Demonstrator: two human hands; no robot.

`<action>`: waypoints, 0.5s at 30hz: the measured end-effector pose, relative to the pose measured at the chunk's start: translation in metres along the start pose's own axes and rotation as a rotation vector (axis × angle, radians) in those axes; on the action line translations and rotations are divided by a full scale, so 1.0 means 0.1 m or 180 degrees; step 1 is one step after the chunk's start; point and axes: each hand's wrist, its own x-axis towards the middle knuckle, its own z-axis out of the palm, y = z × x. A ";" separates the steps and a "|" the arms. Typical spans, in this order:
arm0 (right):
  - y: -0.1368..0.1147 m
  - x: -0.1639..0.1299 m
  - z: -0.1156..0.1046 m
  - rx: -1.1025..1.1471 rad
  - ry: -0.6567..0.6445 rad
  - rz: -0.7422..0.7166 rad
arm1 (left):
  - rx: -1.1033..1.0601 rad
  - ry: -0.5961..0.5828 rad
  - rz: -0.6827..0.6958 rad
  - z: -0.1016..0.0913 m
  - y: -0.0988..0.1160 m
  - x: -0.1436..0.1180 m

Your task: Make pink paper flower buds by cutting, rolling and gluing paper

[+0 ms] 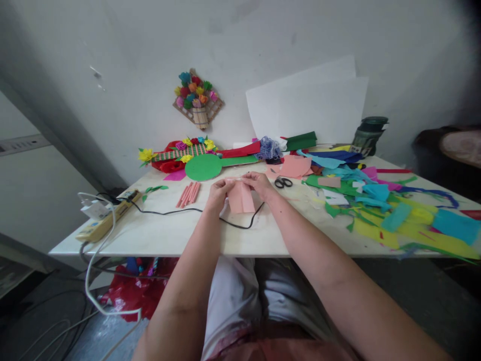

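1. Sheet of thin salmon-pink paper (241,200), in the head view: directly between left hand (221,190) and right hand (259,182), over the middle of the white table (158,240).
2. Left hand: pinching the far edge of the sheet close to its left end, thumb and fingers together.
3. Right hand: pinching the same edge toward its right end, fingertips close to the left ones.
4. Held edge: running crosswise from fingertips to fingertips, with the loose part reaching back toward the near table edge. Neither hand clearly nearer; both on the paper. Contact between loose part and table: impossible to tell.
5. Left of left hand, apart from it: small bundle of slim salmon-pink rolled sticks (188,194), slanting slightly, mostly front to back.
6. Just beyond right hand: black-handled scissors (283,183), clear of the sheet.
7. Nearer than the sheet: thin black cord (246,228), looping across the table.
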 end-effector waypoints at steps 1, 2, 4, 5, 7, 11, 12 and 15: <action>0.00 0.00 0.00 0.0001 -0.0020 0.0004 | -0.0004 -0.0005 -0.0005 0.00 -0.01 0.01; 0.00 0.00 0.00 0.0001 -0.0039 0.0009 | -0.0004 0.0004 -0.0006 -0.01 -0.02 0.01; 0.01 -0.01 0.00 -0.0002 -0.0070 0.0019 | 0.0012 0.0058 0.0013 -0.01 -0.03 0.02; 0.01 0.00 -0.01 -0.0001 -0.0077 0.0023 | 0.0024 0.0097 0.0027 -0.01 -0.03 0.02; 0.02 0.00 -0.01 -0.0001 -0.0080 0.0029 | 0.0050 0.0166 0.0040 -0.01 -0.02 0.02; 0.04 0.01 -0.02 0.0030 -0.0085 0.0007 | 0.0015 0.0204 0.0002 0.01 0.00 0.01; 0.05 0.01 -0.02 0.0033 -0.0098 -0.0002 | -0.0011 0.0193 -0.0013 0.01 0.00 0.01; 0.05 0.01 -0.02 0.0015 -0.0145 0.0006 | -0.0084 0.0192 -0.0067 0.01 0.01 0.01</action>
